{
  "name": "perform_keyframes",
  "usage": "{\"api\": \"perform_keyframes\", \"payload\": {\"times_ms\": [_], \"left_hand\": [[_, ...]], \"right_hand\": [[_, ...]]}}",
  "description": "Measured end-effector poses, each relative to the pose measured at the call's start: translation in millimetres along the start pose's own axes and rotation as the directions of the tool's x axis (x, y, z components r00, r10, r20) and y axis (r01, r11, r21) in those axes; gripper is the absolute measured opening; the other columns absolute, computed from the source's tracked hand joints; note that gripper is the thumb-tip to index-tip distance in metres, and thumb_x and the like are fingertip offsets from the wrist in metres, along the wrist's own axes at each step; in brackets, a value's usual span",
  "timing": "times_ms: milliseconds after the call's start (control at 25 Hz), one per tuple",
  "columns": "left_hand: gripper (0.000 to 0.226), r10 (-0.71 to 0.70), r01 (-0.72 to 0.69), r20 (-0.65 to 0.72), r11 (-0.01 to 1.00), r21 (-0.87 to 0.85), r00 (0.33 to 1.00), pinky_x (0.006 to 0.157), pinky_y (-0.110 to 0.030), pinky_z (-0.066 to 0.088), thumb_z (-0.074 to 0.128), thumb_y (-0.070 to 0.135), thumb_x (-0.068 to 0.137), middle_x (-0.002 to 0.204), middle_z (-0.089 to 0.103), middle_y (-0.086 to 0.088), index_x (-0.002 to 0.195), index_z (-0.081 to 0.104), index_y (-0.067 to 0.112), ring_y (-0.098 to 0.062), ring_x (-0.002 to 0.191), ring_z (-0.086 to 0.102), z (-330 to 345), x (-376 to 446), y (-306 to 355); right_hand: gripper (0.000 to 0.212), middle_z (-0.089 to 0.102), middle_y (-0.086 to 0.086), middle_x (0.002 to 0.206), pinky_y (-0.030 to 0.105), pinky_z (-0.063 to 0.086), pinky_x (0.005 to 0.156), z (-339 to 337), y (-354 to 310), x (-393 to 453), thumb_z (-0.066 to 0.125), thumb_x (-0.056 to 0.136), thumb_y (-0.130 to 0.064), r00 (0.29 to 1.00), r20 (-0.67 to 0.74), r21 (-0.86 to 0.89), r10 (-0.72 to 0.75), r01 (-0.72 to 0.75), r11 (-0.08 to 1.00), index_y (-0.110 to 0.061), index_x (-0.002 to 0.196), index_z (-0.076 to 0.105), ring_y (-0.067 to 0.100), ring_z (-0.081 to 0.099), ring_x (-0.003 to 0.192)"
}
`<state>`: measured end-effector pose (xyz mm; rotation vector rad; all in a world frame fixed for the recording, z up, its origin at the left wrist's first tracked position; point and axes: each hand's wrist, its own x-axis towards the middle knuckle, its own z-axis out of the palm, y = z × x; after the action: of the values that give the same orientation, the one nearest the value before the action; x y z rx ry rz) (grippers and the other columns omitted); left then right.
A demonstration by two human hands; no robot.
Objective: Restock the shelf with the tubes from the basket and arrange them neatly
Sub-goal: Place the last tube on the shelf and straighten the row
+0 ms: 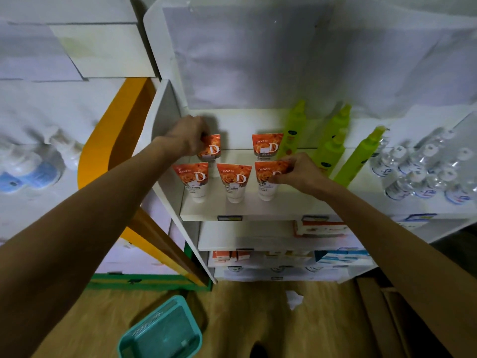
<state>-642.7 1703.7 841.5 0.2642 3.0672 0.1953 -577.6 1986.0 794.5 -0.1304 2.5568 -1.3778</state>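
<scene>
Several orange-and-white tubes stand cap-down on the white shelf (258, 208). In the front row are a left tube (194, 180), a middle tube (234, 182) and a right tube (265, 180). Behind them stand a back-left tube (213, 148) and a back-right tube (267, 146). My left hand (187, 135) grips the back-left tube at its top. My right hand (296, 173) pinches the front-right tube by its upper right edge. The teal basket (160, 332) sits on the wooden floor below; no tubes show in it.
Green spray bottles (333, 148) stand right of the tubes, and clear small bottles (426, 171) fill the far right of the shelf. Lower shelves hold boxed goods (322, 228). A white scrap (294, 299) lies on the floor. An orange panel (113, 140) flanks the shelf's left side.
</scene>
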Motion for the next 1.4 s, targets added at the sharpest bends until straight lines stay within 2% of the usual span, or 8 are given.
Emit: {"api": "perform_keyframes", "payload": {"times_ms": [160,360,480,600,720,840,1080,1400], "left_hand": [[0.029,-0.029,0.029,-0.013,0.999,0.032,1.0,0.091,-0.043,0.057,0.069,0.013,0.09,0.116,0.071,-0.014,0.119,0.07,0.01,-0.03,0.105,0.068,0.7,-4.6,-4.2],[0.032,-0.046,0.045,0.012,0.997,0.055,0.999,0.089,-0.044,0.056,0.068,0.018,0.091,0.115,0.069,-0.015,0.123,0.066,0.011,-0.033,0.105,0.066,-1.7,-7.1,-1.9],[0.029,-0.045,0.043,0.017,0.994,0.097,0.999,0.084,-0.04,0.054,0.065,0.024,0.094,0.111,0.067,-0.013,0.121,0.064,0.014,-0.032,0.102,0.066,-0.8,-10.4,1.6],[0.03,-0.036,0.036,-0.002,0.985,0.168,0.999,0.082,-0.039,0.05,0.063,0.029,0.094,0.112,0.068,-0.012,0.12,0.062,0.014,-0.032,0.103,0.065,0.9,-12.4,4.3],[0.047,-0.01,0.008,0.012,0.981,0.191,1.0,0.089,-0.042,0.053,0.064,0.031,0.093,0.126,0.065,-0.013,0.137,0.053,0.016,-0.034,0.114,0.063,-1.2,-11.5,5.6],[0.05,0.012,-0.018,0.043,0.987,0.161,0.999,0.093,-0.043,0.052,0.067,0.023,0.092,0.129,0.064,-0.013,0.14,0.051,0.019,-0.034,0.118,0.062,-2.7,-8.1,8.8],[0.038,-0.01,0.009,0.009,0.992,0.128,1.0,0.094,-0.04,0.052,0.069,0.011,0.09,0.123,0.065,-0.016,0.128,0.062,0.009,-0.033,0.114,0.062,-8.2,-2.7,4.4],[0.037,-0.022,0.017,0.034,0.99,0.139,0.999,0.091,-0.039,0.051,0.068,0.012,0.091,0.122,0.064,-0.015,0.128,0.061,0.01,-0.033,0.113,0.063,-10.3,-3.1,2.5]], "right_hand": [[0.041,0.072,0.004,0.114,0.023,0.051,0.084,1.7,1.4,-0.7,0.081,0.076,-0.007,1.0,0.006,0.019,0.005,-0.005,1.0,-0.01,0.116,0.071,0.008,0.066,0.093],[0.05,0.067,0.002,0.126,0.039,0.05,0.101,-7.4,-6.7,-1.1,0.08,0.078,-0.019,0.995,0.095,0.047,0.02,-0.025,0.999,-0.019,0.126,0.066,0.014,0.063,0.111],[0.035,0.07,0.0,0.115,0.038,0.058,0.087,-19.4,-28.6,6.3,0.072,0.086,-0.032,0.994,-0.087,0.173,-0.066,0.08,0.982,-0.017,0.117,0.069,0.018,0.068,0.103],[0.035,0.069,0.001,0.117,0.03,0.056,0.072,-26.7,-48.7,27.7,0.07,0.087,-0.03,0.959,-0.211,-0.07,-0.19,0.179,0.981,-0.015,0.119,0.067,0.017,0.067,0.096],[0.044,0.066,0.006,0.124,0.035,0.054,0.086,-22.0,-55.9,52.0,0.071,0.083,-0.026,0.968,-0.07,-0.473,-0.241,0.18,0.862,-0.013,0.124,0.064,0.023,0.063,0.108],[0.037,0.068,0.011,0.11,0.03,0.045,0.073,-9.5,-51.0,65.5,0.075,0.08,-0.026,0.977,0.057,-0.684,-0.206,0.188,0.705,-0.009,0.112,0.068,0.029,0.064,0.097],[0.017,0.067,0.011,0.08,0.031,0.05,0.066,0.4,-54.6,79.3,0.073,0.078,-0.013,0.968,-0.03,-0.654,-0.25,0.17,0.737,-0.005,0.093,0.076,0.025,0.065,0.075],[0.021,0.073,0.012,0.093,0.039,0.057,0.07,-1.9,-49.5,76.3,0.076,0.08,-0.015,0.957,-0.046,-0.62,-0.286,0.197,0.76,-0.006,0.099,0.076,0.021,0.065,0.072]]}}
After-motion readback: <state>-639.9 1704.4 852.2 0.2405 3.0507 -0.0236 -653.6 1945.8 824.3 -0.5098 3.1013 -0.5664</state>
